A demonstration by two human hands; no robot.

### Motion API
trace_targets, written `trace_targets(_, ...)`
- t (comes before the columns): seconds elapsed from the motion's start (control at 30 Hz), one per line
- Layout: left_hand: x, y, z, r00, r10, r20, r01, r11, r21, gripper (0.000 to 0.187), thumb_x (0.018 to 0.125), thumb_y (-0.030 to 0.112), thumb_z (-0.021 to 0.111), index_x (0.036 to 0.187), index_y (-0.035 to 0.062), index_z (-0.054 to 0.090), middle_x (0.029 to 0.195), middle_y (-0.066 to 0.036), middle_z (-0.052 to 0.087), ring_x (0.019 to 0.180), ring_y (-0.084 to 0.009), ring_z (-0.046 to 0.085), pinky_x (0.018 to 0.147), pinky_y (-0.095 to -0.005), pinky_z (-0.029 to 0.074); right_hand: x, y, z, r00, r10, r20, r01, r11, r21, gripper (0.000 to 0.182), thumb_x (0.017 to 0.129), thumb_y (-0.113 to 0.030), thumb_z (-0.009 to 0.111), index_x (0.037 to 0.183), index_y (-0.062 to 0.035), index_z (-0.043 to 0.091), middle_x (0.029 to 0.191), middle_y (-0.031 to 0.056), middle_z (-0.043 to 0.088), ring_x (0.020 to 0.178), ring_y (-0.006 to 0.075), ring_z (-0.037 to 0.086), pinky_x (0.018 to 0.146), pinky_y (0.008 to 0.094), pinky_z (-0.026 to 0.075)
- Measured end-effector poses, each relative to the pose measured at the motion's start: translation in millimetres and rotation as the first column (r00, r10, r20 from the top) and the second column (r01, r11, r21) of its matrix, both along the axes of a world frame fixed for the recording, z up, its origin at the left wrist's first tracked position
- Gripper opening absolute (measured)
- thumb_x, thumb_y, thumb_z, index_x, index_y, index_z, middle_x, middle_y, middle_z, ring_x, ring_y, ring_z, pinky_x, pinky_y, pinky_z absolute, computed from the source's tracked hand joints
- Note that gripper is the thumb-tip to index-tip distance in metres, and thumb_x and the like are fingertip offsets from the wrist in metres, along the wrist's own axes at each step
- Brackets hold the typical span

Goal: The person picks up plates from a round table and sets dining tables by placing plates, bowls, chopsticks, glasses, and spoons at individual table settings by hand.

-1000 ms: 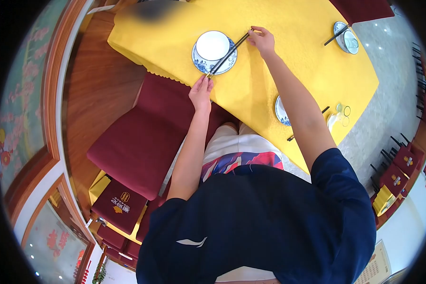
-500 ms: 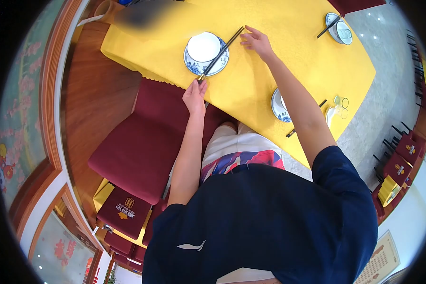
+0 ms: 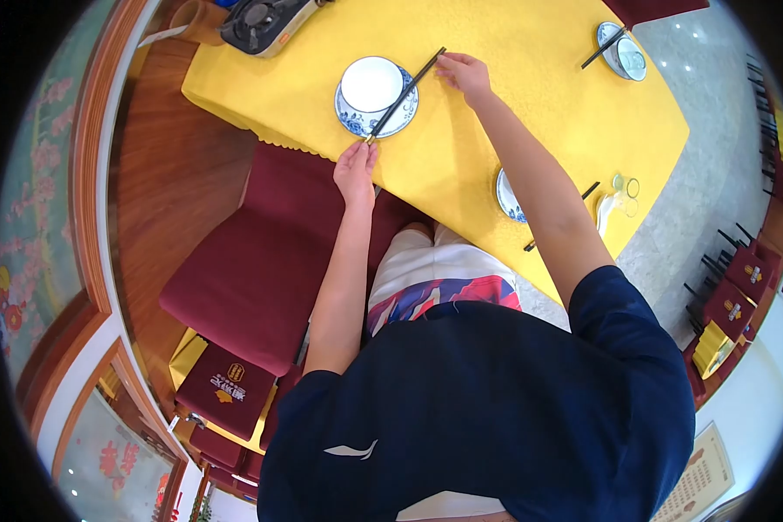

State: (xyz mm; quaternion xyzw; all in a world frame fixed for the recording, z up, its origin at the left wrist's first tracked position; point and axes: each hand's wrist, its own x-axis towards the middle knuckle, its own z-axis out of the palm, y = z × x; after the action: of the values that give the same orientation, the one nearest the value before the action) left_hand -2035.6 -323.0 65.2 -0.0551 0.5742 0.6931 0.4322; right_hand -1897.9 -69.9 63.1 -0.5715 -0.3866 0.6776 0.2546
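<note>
A pair of black chopsticks lies slantwise over the right side of a blue-and-white plate. On that plate stands a white bowl. My left hand pinches the chopsticks' near end at the table edge. At the far end, the fingers of my right hand are closed about the chopsticks near their tips. A second blue-and-white plate is partly hidden behind my right forearm, with another pair of chopsticks beside it.
The yellow tablecloth covers the table. A portable gas stove stands at the far left, and another bowl setting at the far right. Glasses stand near the right edge. A maroon chair is at my left.
My right hand has moved slightly left and closed on the far end of the chopsticks; its fingers were apart before. The left hand keeps its hold, slightly higher.
</note>
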Motion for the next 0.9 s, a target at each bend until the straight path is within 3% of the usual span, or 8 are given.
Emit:
trace_targets(0.3,-4,-4,2,0.999,-0.023,0.042,0.023,1.000,-0.001,0.022,0.095,0.007,0.061,0.111,-0.0080,0.054,0.103,-0.016,0.062,0.096,-0.0236,0.066,0.085,-0.0310,0.057,1,-3,6,0.999,0.023,0.038,-0.023,1.000,0.011,0.028,0.089,-0.023,0.069,0.108,-0.0028,0.067,0.097,0.0050,0.073,0.082,0.0122,0.069,0.065,0.0251,0.049)
trace_targets(0.4,-13,-13,10,0.996,0.052,0.073,-0.042,0.989,-0.145,0.039,0.098,0.029,0.054,0.113,-0.0070,0.051,0.099,-0.018,0.060,0.095,-0.0262,0.063,0.087,-0.0366,0.053,25,-10,46,0.995,-0.097,0.012,0.097,0.995,-0.007,0.030,0.090,-0.028,0.067,0.105,-0.0014,0.066,0.096,0.0060,0.072,0.081,0.0128,0.069,0.064,0.0253,0.049)
trace_targets(0.47,-12,-27,27,0.999,0.046,0.012,-0.040,0.951,-0.306,0.042,0.096,0.037,0.049,0.110,-0.0025,0.052,0.099,-0.016,0.062,0.087,-0.0234,0.061,0.079,-0.0345,0.049,63,-37,111,0.998,-0.069,-0.008,0.069,0.971,0.230,0.031,0.093,-0.029,0.064,0.101,0.0002,0.065,0.092,0.0067,0.070,0.078,0.0132,0.067,0.062,0.0248,0.047)
trace_targets(0.57,15,-63,38,0.961,-0.234,-0.147,0.153,0.893,-0.422,0.036,0.098,0.036,0.050,0.088,0.0033,0.061,0.074,-0.005,0.064,0.062,-0.0131,0.059,0.058,-0.0250,0.046,150,-97,166,0.966,-0.232,0.118,0.178,0.919,0.351,0.028,0.096,-0.026,0.059,0.092,0.0012,0.062,0.080,0.0055,0.065,0.066,0.0108,0.062,0.053,0.0234,0.043)
trace_targets(0.67,72,-70,31,0.785,-0.620,-0.013,0.552,0.709,-0.439,0.029,0.097,0.025,0.054,0.082,0.0023,0.066,0.070,-0.005,0.066,0.056,-0.0080,0.058,0.048,-0.0210,0.043,233,-189,155,0.864,-0.413,0.286,0.370,0.908,0.195,0.028,0.096,-0.026,0.058,0.083,-0.0020,0.060,0.074,0.0050,0.063,0.056,0.0100,0.057,0.046,0.0236,0.041)
trace_targets(0.73,113,-68,27,0.550,-0.821,0.152,0.809,0.478,-0.342,0.021,0.091,0.017,0.061,0.090,-0.0021,0.069,0.076,-0.008,0.070,0.062,-0.0101,0.064,0.054,-0.0232,0.050,277,-249,122,0.781,-0.417,0.465,0.435,0.897,0.075,0.025,0.095,-0.026,0.060,0.087,-0.0018,0.061,0.076,0.0054,0.064,0.060,0.0112,0.061,0.048,0.0231,0.044)
trace_targets(0.8,156,-71,20,0.350,-0.932,0.096,0.917,0.320,-0.238,0.022,0.090,0.015,0.062,0.096,-0.0043,0.069,0.077,-0.009,0.070,0.064,-0.0124,0.065,0.058,-0.0246,0.052,297,-284,102,0.720,-0.326,0.612,0.467,0.880,-0.081,0.029,0.093,-0.029,0.062,0.098,-0.0010,0.063,0.085,0.0079,0.066,0.068,0.0139,0.066,0.051,0.0255,0.049)
trace_targets(0.9,203,-72,0,0.239,-0.963,0.125,0.962,0.218,-0.164,0.021,0.090,0.016,0.062,0.094,-0.0039,0.070,0.077,-0.009,0.070,0.065,-0.0140,0.066,0.060,-0.0255,0.053,307,-293,68,0.669,-0.329,0.666,0.453,0.891,-0.015,0.037,0.090,-0.031,0.065,0.104,0.0032,0.063,0.089,0.0118,0.068,0.070,0.0181,0.070,0.053,0.0290,0.055)
